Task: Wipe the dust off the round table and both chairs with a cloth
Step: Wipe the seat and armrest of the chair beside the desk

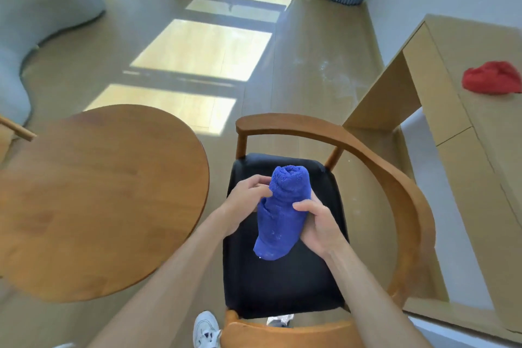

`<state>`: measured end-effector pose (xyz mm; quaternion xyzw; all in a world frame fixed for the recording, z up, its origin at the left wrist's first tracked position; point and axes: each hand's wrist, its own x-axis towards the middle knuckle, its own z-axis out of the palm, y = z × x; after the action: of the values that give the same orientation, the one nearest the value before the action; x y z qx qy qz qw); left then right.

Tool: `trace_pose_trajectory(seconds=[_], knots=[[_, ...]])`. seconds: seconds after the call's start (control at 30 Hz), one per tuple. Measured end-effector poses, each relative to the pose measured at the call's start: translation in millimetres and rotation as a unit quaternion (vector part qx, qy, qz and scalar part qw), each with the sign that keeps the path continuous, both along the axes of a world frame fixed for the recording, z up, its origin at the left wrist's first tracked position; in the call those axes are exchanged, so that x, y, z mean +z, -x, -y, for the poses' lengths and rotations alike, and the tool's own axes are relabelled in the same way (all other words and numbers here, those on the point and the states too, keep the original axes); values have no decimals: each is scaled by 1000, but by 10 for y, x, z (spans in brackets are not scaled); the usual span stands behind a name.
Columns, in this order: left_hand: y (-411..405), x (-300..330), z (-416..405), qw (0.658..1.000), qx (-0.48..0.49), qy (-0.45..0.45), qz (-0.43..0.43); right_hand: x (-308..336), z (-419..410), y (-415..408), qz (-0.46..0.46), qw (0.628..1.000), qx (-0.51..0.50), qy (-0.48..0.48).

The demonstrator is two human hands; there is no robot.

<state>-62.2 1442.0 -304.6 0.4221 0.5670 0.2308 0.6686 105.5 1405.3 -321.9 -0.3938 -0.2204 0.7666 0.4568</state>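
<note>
White shoe [205,329] stood on the floor at the near edge, beside the wooden chair [406,206]. Above the chair's black seat [282,285], both hands held a rolled blue cloth [279,212] in the air. The left hand [245,200] pinched the cloth's side with curled fingers, and the right hand [319,224] gripped it from the other side. The round table [96,200] stood just left of the chair. Farther right, a red cloth [491,78] lay on a pale wooden desk [480,150]. Sunlight patches lay on the floor [310,65] beyond, and a grey sofa [42,3] stood far left.
</note>
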Motion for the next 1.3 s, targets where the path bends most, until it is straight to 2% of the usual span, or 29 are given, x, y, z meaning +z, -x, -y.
trace_pose_trajectory(seconds=[0.13,0.33,0.57,0.63,0.73,0.87,1.0,1.13,1.3], knots=[[159,634,-66,998,-4,-54,31,718,-96,171,-63,998,-10,-7],[415,1539,-63,986,1,-164,10,1638,-72,420,25,993,-81,-82],[561,2394,15,958,1,-287,2,2457,-16,497,50,984,-63,-161],[614,2577,26,951,17,-308,3,2637,-19,511,96,975,-75,-187],[676,2804,20,943,63,-327,1,2855,-19,503,211,933,-130,-260],[747,3042,7,924,95,-367,-45,3070,-18,409,324,895,-199,-234],[781,3250,37,920,94,-379,-30,3266,15,226,333,887,-172,-270],[731,3393,141,928,99,-360,11,3474,26,44,235,923,-77,-295],[667,3470,280,929,100,-355,8,3601,62,-144,284,910,-14,-302]])
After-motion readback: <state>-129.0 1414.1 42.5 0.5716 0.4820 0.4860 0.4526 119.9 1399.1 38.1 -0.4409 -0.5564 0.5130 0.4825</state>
